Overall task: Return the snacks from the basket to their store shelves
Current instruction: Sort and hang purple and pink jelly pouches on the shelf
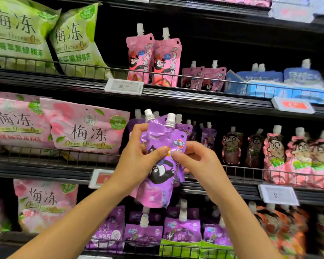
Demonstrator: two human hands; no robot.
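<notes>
Both bare forearms reach up from below and converge at centre, the left hand [138, 157] with fingers curled and thumb pressed forward in a pinching grip, the right hand [196, 159] beside it, thumb and forefinger nipped together, thumbs almost touching, wrists slightly bent.

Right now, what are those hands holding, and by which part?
Purple spouted pouches, two by their caps. The left hand and right hand both pinch them mid-body, thumbs on the front.

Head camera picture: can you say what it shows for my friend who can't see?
Two hands, left hand and right hand, hold two purple spouted pouches before store shelves packed with pink, purple and green snacks.
</notes>
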